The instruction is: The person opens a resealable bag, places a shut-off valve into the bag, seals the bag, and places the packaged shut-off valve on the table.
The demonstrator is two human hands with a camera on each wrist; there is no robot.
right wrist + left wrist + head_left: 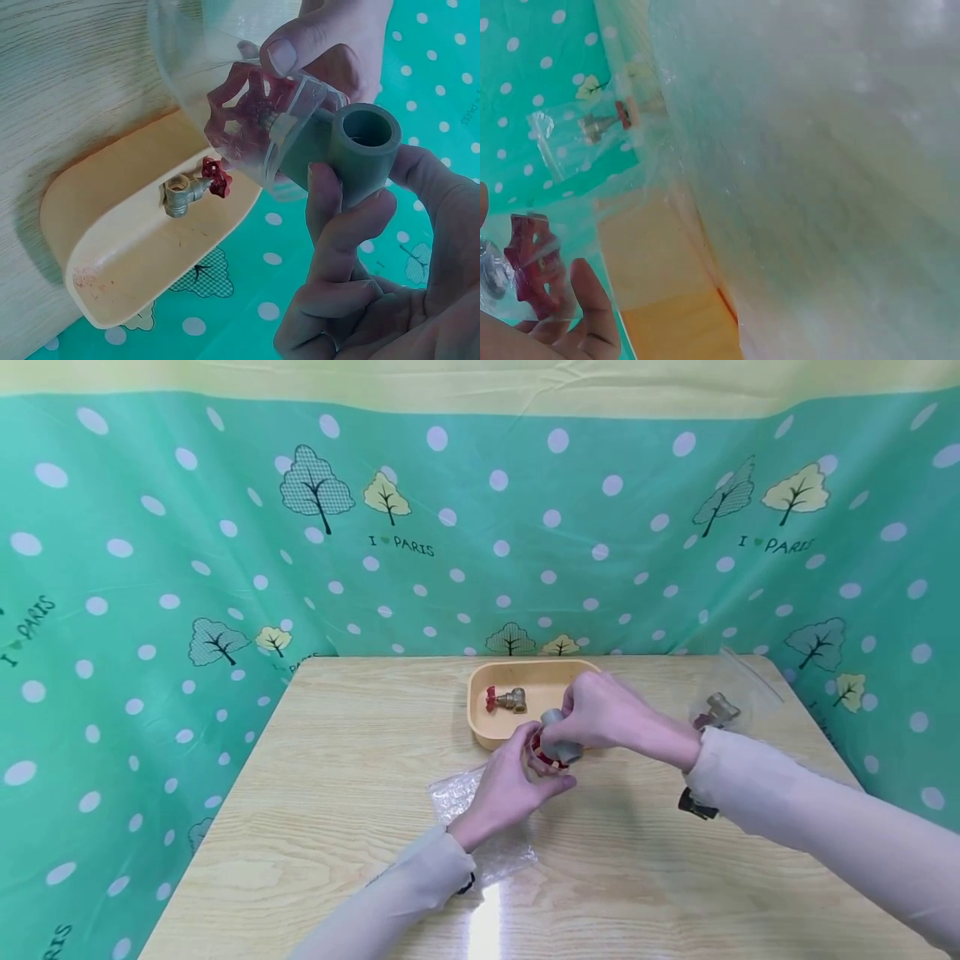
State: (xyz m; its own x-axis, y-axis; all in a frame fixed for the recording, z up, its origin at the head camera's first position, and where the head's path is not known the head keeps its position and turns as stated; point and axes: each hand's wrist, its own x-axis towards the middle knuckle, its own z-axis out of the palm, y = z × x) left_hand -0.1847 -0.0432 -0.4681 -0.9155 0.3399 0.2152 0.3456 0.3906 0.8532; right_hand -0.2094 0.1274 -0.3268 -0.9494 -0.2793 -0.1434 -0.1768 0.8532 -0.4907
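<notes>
A grey gate valve (360,169) with a red handwheel (244,112) is held between my two hands over the near edge of the tan tray. My right hand (600,710) pinches the grey body with thumb and fingers. From the other side my left hand (506,789) grips the handwheel end through a clear plastic bag (180,49). The bag surrounds the wheel and stem, while the grey body sticks out of its mouth. In the left wrist view the hanging plastic (817,187) covers much of the picture.
Inside the tan tray (476,727) lies a small brass valve (513,700) with its own red handwheel. Another bagged valve (722,708) lies at the table's right rear. Behind the wooden table (322,793) hangs a green dotted curtain (450,568).
</notes>
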